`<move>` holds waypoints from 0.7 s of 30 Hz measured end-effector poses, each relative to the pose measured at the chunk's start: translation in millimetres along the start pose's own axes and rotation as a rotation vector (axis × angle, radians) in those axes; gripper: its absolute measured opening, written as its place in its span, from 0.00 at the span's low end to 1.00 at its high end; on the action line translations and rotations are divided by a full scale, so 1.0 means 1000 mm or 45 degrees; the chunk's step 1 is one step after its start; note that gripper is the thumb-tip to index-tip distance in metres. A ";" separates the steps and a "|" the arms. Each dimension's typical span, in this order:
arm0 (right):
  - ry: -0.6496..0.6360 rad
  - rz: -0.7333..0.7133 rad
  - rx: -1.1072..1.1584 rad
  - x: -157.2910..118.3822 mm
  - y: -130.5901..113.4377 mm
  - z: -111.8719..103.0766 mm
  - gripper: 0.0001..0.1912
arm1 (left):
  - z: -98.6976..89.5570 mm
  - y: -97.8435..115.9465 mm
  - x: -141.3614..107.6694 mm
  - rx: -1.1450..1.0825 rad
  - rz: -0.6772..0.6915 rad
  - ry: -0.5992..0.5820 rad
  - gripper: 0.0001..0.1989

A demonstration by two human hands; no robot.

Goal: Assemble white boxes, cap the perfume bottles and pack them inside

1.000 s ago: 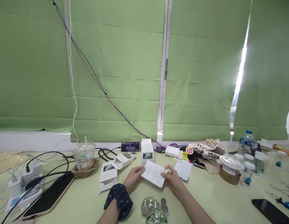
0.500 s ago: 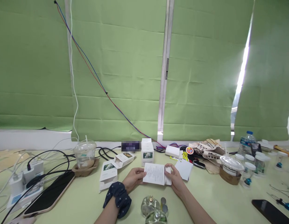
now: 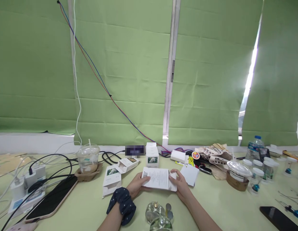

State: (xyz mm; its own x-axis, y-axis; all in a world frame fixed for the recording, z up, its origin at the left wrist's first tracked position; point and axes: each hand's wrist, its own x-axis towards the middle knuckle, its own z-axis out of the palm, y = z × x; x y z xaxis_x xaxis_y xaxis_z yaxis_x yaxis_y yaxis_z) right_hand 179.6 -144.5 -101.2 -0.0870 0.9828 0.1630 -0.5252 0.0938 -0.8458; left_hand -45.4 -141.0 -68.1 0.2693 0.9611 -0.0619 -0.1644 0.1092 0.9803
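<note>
Between my two hands is a flattish white box (image 3: 155, 178) with printed text and a barcode facing up. My left hand (image 3: 136, 185) is closed on its left end, thumb on top beside the barcode. At the right end, my right hand (image 3: 179, 183) pinches the box's open flaps. A dark blue dotted scrunchie (image 3: 122, 205) circles my left wrist. Just beyond the box stands an upright white carton (image 3: 152, 155) with a flower picture. Nearer to me are round glass bottles (image 3: 154, 212) and small grey caps (image 3: 169, 211).
Two opened cartons, one lying flat (image 3: 111, 179), are at left. White cards (image 3: 189, 175) lie right of my hand. A plastic cup (image 3: 87, 158), cables and a phone (image 3: 53, 199) occupy the left side. A lidded cup (image 3: 238, 175), several jars and another phone (image 3: 281, 218) are at right.
The held box now shows more of its left end, with the barcode uncovered, and reaches further left. My left hand has shifted slightly left; my right hand stays at the flaps.
</note>
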 end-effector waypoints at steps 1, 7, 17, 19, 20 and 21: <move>0.007 0.003 0.000 0.000 0.001 0.000 0.26 | 0.000 0.000 0.000 0.002 0.001 0.006 0.25; 0.102 0.042 0.018 0.003 0.004 0.000 0.30 | 0.000 0.000 0.001 -0.032 0.059 0.016 0.29; 0.140 0.319 0.085 0.005 -0.005 0.006 0.28 | 0.007 0.012 0.000 -0.028 0.131 0.058 0.28; 0.101 0.341 0.092 0.003 -0.007 0.007 0.28 | 0.010 0.018 -0.001 -0.012 0.151 0.071 0.27; 0.103 0.320 0.086 0.002 -0.007 0.007 0.28 | 0.011 0.022 -0.002 0.000 0.156 0.071 0.26; 0.117 0.287 0.073 0.001 -0.007 0.007 0.27 | 0.011 0.026 -0.003 0.014 0.158 0.067 0.26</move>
State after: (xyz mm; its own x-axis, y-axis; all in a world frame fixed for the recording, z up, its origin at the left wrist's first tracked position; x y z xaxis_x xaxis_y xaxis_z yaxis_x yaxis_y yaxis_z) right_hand 177.4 -145.4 -91.4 -0.1315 0.9884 -0.0758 -0.5486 -0.1362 -0.8249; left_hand -39.8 -143.9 -40.2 0.1974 0.9790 0.0507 -0.1831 -0.0140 0.9830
